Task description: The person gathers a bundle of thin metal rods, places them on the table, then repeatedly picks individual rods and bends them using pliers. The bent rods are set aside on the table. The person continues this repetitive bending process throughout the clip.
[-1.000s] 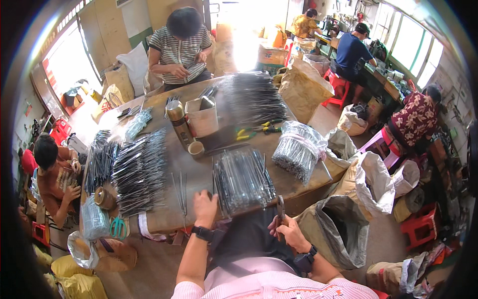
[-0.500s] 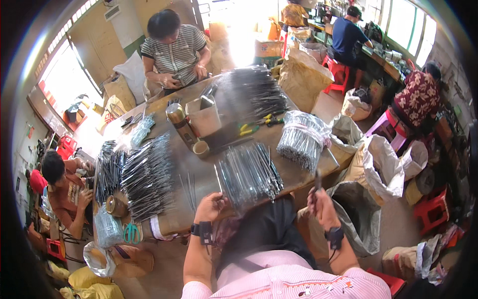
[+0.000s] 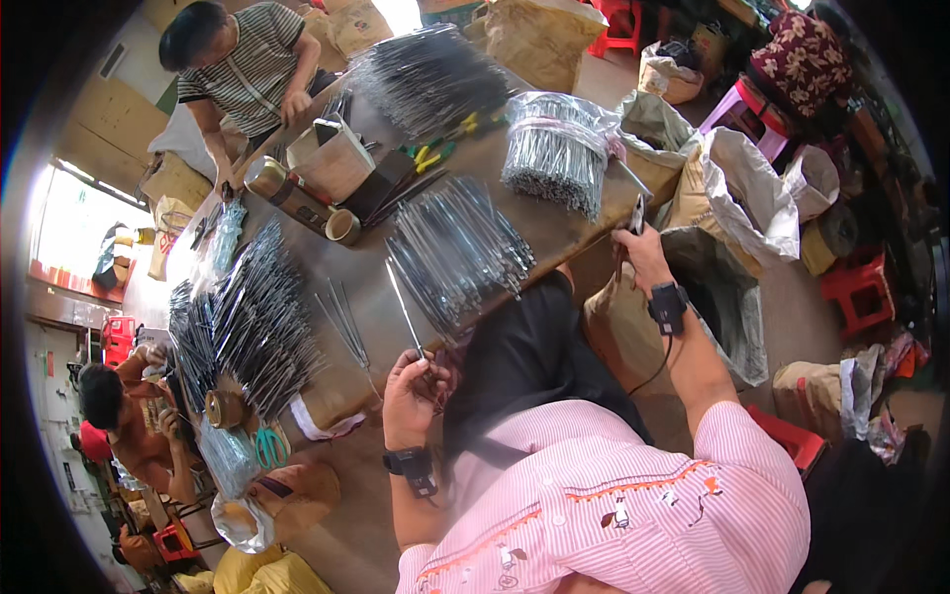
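Near the table's front edge, my left hand (image 3: 416,393) is closed on one end of a thin metal rod (image 3: 404,305) that points up and away over the tabletop. My right hand (image 3: 643,255) grips what looks like a pair of pliers (image 3: 637,215), jaws upward, just off the table's right edge. Between my hands a pile of similar thin metal rods (image 3: 457,247) lies on the table. A few loose rods (image 3: 343,325) lie left of the held one. Beyond the pile stands a plastic-wrapped bundle of rods (image 3: 556,148).
Left on the table (image 3: 361,282) are a large rod pile (image 3: 259,322) and green-handled scissors (image 3: 270,447). Farther back are a box (image 3: 332,163), yellow-handled pliers (image 3: 432,155) and another rod pile (image 3: 430,79). Open sacks (image 3: 747,193) stand at right. Co-workers (image 3: 252,64) sit around.
The view has turned, shifting the scene. My left hand now shows the rod angled up from its fingers. My right hand has moved with the pliers up to the table's right edge.
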{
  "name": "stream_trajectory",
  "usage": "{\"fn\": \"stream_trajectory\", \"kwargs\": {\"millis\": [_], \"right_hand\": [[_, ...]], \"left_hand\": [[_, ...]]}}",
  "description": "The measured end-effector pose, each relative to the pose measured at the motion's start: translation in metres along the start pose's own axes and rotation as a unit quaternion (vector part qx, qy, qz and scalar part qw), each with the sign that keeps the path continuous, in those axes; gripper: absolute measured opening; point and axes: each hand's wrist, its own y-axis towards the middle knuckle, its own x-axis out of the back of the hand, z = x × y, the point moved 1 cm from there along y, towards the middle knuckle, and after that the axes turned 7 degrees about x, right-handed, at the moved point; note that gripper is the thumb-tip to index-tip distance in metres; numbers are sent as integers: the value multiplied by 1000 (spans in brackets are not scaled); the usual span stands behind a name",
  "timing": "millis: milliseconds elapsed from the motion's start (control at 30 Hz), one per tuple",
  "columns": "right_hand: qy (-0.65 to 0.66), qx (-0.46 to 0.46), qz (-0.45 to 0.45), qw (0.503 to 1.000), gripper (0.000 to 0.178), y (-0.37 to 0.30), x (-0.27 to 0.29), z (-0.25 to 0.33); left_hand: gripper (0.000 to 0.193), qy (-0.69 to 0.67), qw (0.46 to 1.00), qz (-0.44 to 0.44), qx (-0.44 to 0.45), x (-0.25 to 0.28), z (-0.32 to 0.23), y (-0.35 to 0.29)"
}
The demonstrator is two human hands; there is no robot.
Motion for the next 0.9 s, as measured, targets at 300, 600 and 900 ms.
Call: {"fn": "stream_trajectory", "kwargs": {"millis": [300,600,900], "right_hand": [[-100,43,6,994,22,51,-23,-8],[60,52,-136,987,20,49,-5,3],[135,-24,-51,989,15,15,-53,11]], "left_hand": [[10,3,999,36,-8,-29,5,12],[12,11,1000,-15,-25,-22,6,4],[11,29,999,14,36,-30,17,17]]}}
